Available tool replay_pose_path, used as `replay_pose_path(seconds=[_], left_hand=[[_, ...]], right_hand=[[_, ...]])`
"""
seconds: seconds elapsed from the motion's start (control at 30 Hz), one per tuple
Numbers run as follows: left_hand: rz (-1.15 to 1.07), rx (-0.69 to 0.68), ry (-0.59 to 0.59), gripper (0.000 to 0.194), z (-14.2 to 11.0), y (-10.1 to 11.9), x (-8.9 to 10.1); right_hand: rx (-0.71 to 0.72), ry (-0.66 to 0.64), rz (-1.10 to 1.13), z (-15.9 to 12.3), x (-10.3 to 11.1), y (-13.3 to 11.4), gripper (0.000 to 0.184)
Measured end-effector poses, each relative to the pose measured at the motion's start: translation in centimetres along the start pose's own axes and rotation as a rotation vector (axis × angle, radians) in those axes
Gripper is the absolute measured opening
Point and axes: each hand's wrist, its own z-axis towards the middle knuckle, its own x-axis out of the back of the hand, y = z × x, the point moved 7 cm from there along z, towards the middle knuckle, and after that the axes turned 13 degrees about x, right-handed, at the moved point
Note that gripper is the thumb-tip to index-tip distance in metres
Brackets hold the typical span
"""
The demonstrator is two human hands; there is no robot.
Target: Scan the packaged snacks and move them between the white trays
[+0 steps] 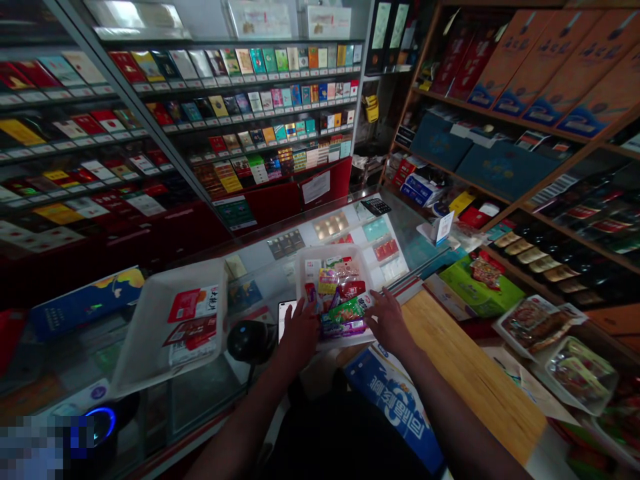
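A white plastic tray point(330, 251) holds a heap of colourful snack packets point(340, 310) on the glass counter. My left hand point(300, 330) sits with spread fingers at the tray's near edge, next to a smartphone point(284, 319) standing partly behind it. My right hand point(390, 323) rests at the tray's near right corner, its fingertips on the packets. Neither hand visibly grips anything. A second white tray point(135, 350), tilted, lies to the left with red-labelled packets point(193, 303) inside.
A black barcode scanner point(247, 341) stands left of my left hand, and a calculator point(376, 207) lies at the counter's far end. Shelves of cigarette packs point(250, 100) line the left and back. Boxed goods point(530, 67) fill the right shelves. A wooden board point(470, 367) lies right.
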Motion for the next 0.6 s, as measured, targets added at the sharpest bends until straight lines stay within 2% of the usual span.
replay_pose_path(seconds=[0.3,0.43,0.6], left_hand=[[-0.142,0.05,0.15,0.023,-0.1,-2.9,4.0],[-0.235,0.063,0.196,0.02,-0.6,-5.0,5.8],[-0.339,0.113,0.244,0.019,-1.1,-8.2,7.9]], right_hand=[[0.018,0.122,0.204,1.8,1.5,-1.4,0.016],[0.044,0.161,0.353,2.9,1.5,-3.3,0.016],[0.004,0.18,0.496,4.6,0.8,-5.8,0.015]])
